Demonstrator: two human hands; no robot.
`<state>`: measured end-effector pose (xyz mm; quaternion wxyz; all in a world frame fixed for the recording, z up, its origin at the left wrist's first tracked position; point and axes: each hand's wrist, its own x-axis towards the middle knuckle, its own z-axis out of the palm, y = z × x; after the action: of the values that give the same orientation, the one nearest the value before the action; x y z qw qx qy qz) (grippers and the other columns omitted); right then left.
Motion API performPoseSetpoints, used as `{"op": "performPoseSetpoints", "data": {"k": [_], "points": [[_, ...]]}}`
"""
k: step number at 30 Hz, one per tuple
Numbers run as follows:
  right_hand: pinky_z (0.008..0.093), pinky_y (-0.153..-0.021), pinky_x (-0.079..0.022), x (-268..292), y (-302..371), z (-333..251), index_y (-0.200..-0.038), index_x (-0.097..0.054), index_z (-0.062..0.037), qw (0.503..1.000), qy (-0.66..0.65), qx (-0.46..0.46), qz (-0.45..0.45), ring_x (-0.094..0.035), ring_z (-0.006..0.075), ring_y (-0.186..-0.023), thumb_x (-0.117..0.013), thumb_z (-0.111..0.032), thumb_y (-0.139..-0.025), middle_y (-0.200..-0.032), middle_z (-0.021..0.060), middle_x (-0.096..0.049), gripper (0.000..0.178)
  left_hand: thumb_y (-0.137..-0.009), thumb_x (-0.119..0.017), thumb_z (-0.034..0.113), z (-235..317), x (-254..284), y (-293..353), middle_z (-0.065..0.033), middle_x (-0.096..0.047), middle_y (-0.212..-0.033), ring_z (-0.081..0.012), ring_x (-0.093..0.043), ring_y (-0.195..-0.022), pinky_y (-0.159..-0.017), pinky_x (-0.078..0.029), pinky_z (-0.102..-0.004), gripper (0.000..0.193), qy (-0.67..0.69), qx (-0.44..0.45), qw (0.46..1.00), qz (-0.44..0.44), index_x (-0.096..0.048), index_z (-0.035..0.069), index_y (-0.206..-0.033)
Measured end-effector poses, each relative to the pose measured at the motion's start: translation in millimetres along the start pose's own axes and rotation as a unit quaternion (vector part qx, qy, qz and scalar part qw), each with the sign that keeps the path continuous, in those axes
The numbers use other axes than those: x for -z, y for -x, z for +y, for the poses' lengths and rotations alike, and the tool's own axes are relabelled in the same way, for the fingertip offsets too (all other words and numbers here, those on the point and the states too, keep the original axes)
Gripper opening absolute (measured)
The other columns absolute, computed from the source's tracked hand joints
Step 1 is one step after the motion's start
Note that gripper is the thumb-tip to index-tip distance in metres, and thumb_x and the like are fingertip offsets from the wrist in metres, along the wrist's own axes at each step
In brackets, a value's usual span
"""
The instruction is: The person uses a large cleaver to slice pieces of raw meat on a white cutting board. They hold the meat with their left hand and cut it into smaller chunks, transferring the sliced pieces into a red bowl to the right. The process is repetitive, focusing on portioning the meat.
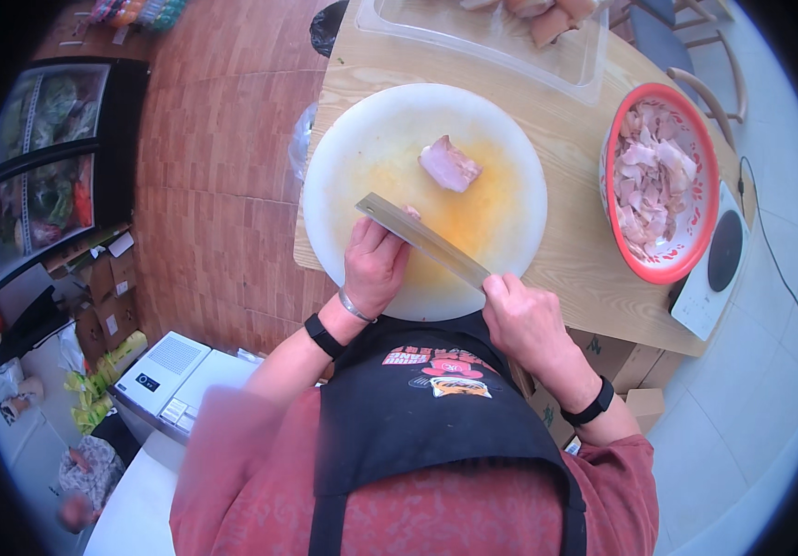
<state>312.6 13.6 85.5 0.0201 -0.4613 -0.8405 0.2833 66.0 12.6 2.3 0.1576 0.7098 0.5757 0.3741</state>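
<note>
A round white cutting board [362, 139] lies on a wooden table [575, 241], stained orange in its middle. One chunk of cooked pork [448, 165] rests near the board's centre. My right hand [526, 320] grips the handle of a cleaver [418, 237], whose blade lies nearly flat over the board's near half. My left hand [373, 264] is curled against the blade's left end, with a small bit of meat under its fingers, mostly hidden.
A red-rimmed bowl [691, 250] full of sliced meat sits at the right. A clear tray [510, 51] with more meat pieces stands at the back. A white device [714, 269] lies at the table's right end. Glass-door fridge and boxes stand at left.
</note>
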Motion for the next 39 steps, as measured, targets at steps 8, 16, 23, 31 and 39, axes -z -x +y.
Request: {"op": "performPoseSetpoints", "data": {"k": [8,16,23,31,39], "points": [[0.0419,-0.058,-0.056,1.4,-0.2,0.2,-0.099,-0.059,-0.0064,1.0,0.006,-0.005,-0.015,-0.069,0.0307,-0.066,-0.066,-0.008,-0.087,-0.083,0.0131,-0.064,0.015,-0.078,-0.073,-0.007,-3.3,-4.2,-0.4,-0.0126,-0.071,-0.111,-0.0355,-0.065,-0.099,-0.084,-0.055,-0.0416,0.036,0.012,0.009,1.0,-0.002,-0.075,0.001,-0.114],[0.0439,-0.057,-0.056,-3.0,-14.0,-1.5,-0.098,-0.056,-0.0063,0.999,0.01,-0.02,-0.043,-0.07,0.0329,-0.067,-0.064,-0.007,-0.088,-0.083,0.0144,-0.065,0.013,-0.078,-0.074,-0.006,-4.4,-6.3,2.1,-0.0122,-0.071,-0.111,-0.035,-0.066,-0.099,-0.084,-0.056,-0.041,0.031,0.028,0.041,0.999,-0.003,-0.075,0.0,-0.108],[0.0487,-0.061,-0.056,-37.9,-68.4,7.7,-0.1,-0.055,-0.0044,0.999,-0.047,-0.014,-0.003,-0.07,0.0396,-0.071,-0.061,-0.007,-0.091,-0.083,0.0179,-0.067,0.012,-0.077,-0.073,-0.006,-6.4,-7.1,1.5,-0.011,-0.071,-0.107,-0.0326,-0.067,-0.098,-0.084,-0.057,-0.0404,0.025,0.043,0.028,0.999,-0.004,-0.075,0.0,-0.101],[0.0436,-0.059,-0.056,-0.5,-13.8,-3.5,-0.097,-0.058,-0.0056,0.999,-0.017,-0.015,-0.031,-0.068,0.034,-0.066,-0.066,-0.006,-0.087,-0.081,0.0136,-0.064,0.013,-0.078,-0.074,-0.007,-12.2,-5.5,5.2,-0.0143,-0.07,-0.108,-0.0359,-0.066,-0.097,-0.082,-0.057,-0.0419,0.026,0.055,0.022,0.998,-0.008,-0.074,-0.002,-0.103],[0.0448,-0.056,-0.055,-2.7,-19.7,-7.6,-0.097,-0.057,-0.006,0.999,-0.004,-0.016,-0.031,-0.068,0.0333,-0.066,-0.066,-0.007,-0.088,-0.081,0.0137,-0.064,0.013,-0.078,-0.074,-0.007,-11.0,-3.8,2.3,-0.0143,-0.07,-0.109,-0.0363,-0.066,-0.096,-0.081,-0.057,-0.042,0.026,0.059,0.036,0.998,-0.005,-0.074,-0.001,-0.103]]}}
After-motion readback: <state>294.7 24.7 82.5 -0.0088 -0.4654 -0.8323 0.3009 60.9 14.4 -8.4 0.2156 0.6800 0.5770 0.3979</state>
